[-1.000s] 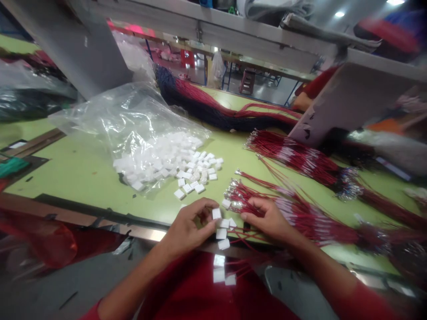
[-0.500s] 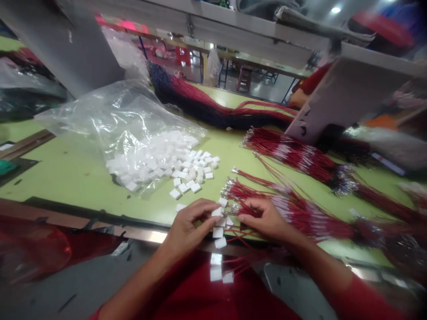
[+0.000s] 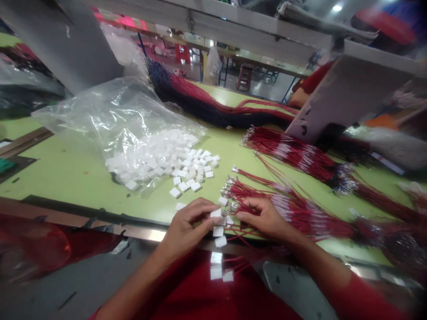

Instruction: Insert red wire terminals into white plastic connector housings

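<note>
My left hand (image 3: 194, 221) pinches a white plastic connector housing (image 3: 216, 213) between thumb and fingers. Close to its right side, my right hand (image 3: 262, 216) is closed on red wires (image 3: 245, 208) whose metal terminals (image 3: 233, 207) point toward the housing. Whether a terminal is inside the housing I cannot tell. Below the hands, several white housings (image 3: 220, 241) with red wires attached hang over the table edge, down in front of my red clothing. A bundle of red wires (image 3: 296, 206) with pale sleeves lies under and beyond my right hand.
A clear plastic bag (image 3: 110, 106) spills a pile of white housings (image 3: 190, 171) onto the green table (image 3: 76, 178). Another red wire bundle (image 3: 290, 153) lies behind on the right. Long dark and red wires (image 3: 213, 109) stretch along the back, between grey shelf supports (image 3: 320, 93).
Both hands stay almost in place, with the housing and the wire ends still close together. The held housing has tilted slightly.
</note>
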Motion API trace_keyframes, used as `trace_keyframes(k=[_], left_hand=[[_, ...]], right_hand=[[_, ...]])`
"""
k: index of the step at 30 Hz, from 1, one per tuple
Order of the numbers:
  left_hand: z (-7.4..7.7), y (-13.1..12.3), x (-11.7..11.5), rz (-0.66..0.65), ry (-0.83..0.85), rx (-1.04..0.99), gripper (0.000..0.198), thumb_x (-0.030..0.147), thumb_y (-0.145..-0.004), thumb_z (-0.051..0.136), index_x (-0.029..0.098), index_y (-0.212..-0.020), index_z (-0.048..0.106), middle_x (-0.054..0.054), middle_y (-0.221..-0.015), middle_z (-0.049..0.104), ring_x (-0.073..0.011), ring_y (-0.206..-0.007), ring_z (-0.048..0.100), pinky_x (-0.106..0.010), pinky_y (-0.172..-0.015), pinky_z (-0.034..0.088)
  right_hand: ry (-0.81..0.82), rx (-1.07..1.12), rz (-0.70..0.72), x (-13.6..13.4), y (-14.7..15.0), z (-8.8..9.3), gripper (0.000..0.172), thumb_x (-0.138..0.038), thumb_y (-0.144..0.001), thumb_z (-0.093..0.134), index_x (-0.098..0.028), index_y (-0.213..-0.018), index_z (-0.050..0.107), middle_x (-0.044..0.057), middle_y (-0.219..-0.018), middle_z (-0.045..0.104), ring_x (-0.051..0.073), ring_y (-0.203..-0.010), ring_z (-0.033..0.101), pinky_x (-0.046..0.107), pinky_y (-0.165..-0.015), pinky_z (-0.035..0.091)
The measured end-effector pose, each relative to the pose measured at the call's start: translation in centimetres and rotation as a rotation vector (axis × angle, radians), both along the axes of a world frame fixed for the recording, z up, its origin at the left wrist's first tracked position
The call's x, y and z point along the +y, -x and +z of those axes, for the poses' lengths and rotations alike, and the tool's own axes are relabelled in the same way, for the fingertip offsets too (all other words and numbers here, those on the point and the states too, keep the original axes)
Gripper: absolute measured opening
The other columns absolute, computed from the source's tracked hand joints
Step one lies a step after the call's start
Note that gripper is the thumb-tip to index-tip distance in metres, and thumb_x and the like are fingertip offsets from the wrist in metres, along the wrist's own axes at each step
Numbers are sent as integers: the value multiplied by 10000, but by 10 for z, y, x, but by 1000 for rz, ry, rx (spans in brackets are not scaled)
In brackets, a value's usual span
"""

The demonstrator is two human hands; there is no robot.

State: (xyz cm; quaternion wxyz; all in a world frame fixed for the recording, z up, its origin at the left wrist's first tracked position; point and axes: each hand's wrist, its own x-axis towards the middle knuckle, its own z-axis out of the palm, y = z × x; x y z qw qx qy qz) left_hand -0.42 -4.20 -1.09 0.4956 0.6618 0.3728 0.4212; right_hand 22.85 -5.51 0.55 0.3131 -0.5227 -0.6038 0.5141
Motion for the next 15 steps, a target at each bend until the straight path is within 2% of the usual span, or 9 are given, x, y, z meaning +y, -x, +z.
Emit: trace_keyframes(k=[7,12,15], left_hand=[[0,0,-1,-11,54,-5,172,286,-835,699,197,-971,755,-57,-905,669,-138,-702,628,-246,-588,540],[-8,-10,-5,-3,-50,58,153,260,-869,666,209,-984,751,-54,-897,661,-159,-771,638,-266,-641,526],[-14,-18,-10,25,-9,16,135,265,-871,665,205,-964,742,-48,-877,647,-147,-711,618,-260,-595,511]], right_hand=[[-10,-32,3,0,3,0,233,-358,-777,698,-171,-690,591,-31,-620,512,106,-573,433,242,-558,367],[-28,-36,-48,-2,6,-5,219,-342,-762,689,-164,-688,584,-35,-616,491,101,-563,414,233,-534,335],[-6,-6,-34,-3,6,-9,246,-372,-765,694,-162,-698,585,-36,-615,489,98,-554,408,227,-521,323]])
